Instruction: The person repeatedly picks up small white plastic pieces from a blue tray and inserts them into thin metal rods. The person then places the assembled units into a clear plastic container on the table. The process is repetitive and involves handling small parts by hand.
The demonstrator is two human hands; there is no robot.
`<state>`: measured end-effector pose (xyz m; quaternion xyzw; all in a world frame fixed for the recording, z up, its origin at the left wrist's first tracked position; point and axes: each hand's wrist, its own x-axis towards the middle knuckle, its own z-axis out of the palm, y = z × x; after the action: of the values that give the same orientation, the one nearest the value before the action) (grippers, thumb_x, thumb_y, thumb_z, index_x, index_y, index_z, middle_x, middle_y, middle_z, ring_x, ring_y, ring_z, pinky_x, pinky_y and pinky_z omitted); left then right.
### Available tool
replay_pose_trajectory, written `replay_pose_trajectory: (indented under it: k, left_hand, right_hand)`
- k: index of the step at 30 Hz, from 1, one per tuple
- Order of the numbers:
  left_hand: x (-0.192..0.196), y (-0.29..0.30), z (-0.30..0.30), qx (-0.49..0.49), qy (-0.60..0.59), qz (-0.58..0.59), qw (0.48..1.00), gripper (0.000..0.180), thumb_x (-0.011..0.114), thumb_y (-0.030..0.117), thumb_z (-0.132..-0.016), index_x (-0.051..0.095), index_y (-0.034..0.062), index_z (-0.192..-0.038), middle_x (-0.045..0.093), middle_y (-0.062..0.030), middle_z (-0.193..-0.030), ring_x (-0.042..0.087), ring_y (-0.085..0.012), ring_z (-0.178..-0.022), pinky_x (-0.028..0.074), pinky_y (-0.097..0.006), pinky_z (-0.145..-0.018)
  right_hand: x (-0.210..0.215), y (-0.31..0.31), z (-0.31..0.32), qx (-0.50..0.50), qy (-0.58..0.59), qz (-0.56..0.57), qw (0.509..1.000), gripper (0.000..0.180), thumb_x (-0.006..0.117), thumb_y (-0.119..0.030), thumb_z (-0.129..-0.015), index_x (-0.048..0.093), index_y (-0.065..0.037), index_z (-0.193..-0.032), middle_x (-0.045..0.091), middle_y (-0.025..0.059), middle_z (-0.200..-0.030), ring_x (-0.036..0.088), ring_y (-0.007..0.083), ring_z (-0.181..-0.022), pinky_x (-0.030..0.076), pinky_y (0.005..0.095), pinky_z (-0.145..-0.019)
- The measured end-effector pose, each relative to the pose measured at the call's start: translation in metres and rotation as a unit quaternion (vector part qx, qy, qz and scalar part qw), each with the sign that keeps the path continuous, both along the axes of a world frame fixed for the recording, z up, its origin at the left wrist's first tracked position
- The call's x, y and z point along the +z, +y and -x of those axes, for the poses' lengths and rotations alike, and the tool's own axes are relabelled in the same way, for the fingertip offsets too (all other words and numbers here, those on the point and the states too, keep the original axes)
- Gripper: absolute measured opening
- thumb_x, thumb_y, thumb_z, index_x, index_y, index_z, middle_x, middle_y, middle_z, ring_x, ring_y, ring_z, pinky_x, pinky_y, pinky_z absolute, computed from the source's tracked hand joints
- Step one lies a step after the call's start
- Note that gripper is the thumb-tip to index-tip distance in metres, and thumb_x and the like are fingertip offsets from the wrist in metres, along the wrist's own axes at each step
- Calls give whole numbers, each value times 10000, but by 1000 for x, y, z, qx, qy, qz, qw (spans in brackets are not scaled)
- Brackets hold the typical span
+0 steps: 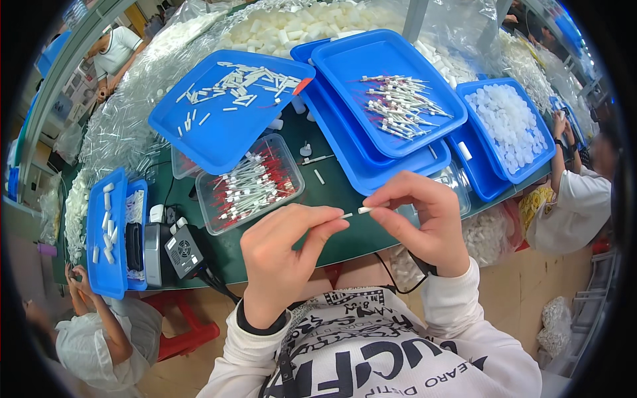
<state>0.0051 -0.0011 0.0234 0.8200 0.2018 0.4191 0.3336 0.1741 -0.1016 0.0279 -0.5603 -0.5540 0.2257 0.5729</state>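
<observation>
At centre frame, a seated person's left hand (282,255) pinches a thin white stick (332,213) between thumb and forefinger, its tip pointing right; the right hand (424,219), fingers closed in a pinch, holds a small white cap (365,209) just beside that tip, the two nearly touching above the green worktop (345,232); just left of the hands sits a clear tub (249,182) of red-and-white sticks; above it, at upper left, a blue tray (229,106) carries scattered white pieces; at upper centre, stacked blue trays (388,89) hold assembled sticks; at upper right another blue tray (507,126) is heaped with white caps; other workers sit at the frame's left and right edges.
</observation>
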Motion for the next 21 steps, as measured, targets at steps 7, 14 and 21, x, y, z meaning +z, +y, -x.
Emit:
replay_pose_trajectory:
  k: [7, 14, 21]
  left_hand:
    - [-2, 5, -1, -7, 2, -91, 996, 128, 762, 63, -731, 706, 57, -845, 665, -38, -688, 521, -172, -512, 384, -278, -477]
    - [-2, 1, -2, 5, 36, -142, 989, 141, 771, 57, -719, 706, 66, -844, 668, -31, -688, 497, -167, -495, 366, -278, -469]
    - [-2, 3, 7, 34, 12, -48, 998, 119, 754, 23, -746, 705, 51, -850, 679, -62, -715, 572, -186, -554, 387, -275, -489]
  right_hand:
    - [-2, -1, 1, 5, -20, 1, 1000, 130, 681, 6, -803, 697, -14, -931, 671, 65, -802, 641, 136, -699, 499, 249, -620]
    - [-5, -2, 7, -19, -27, -8, 999, 173, 699, -53, -802, 676, -35, -972, 655, 49, -783, 596, 147, -654, 488, 272, -620]
    - [16, -17, 4, 127, 433, -224, 864, 428, 398, -495, -985, 430, -114, -790, 450, 18, -648, 453, 164, -592, 499, 375, -673]
